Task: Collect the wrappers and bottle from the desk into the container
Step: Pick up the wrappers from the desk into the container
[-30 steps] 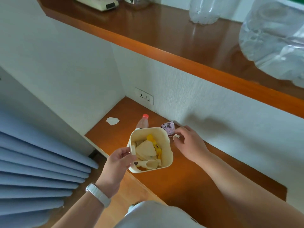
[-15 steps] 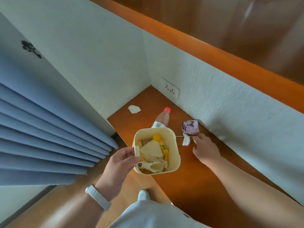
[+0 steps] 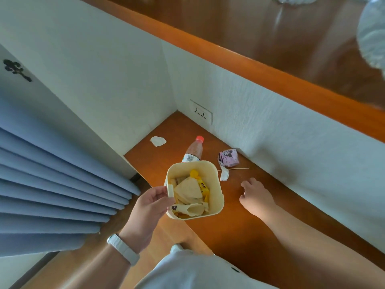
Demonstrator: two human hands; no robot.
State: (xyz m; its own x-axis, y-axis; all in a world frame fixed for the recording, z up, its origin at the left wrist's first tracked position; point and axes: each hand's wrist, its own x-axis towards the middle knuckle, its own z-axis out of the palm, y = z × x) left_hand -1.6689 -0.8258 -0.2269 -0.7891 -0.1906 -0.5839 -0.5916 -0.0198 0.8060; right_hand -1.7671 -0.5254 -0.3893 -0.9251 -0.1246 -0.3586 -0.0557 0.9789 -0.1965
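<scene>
Head view: a cream container (image 3: 219, 191), part-filled with wrappers (image 3: 188, 189), is gripped by its rim in the left hand (image 3: 149, 208) at the desk (image 3: 239, 228) edge, seemingly kept close so litter can be dropped in. A red-capped bottle (image 3: 194, 151) lies at its 12 o'clock, a purple wrapper (image 3: 228, 158) at 1, a white scrap (image 3: 224, 175) at 2. The right hand (image 3: 256, 197), loosely curled and empty, is positioned at 3 o'clock, likely for the scrap.
</scene>
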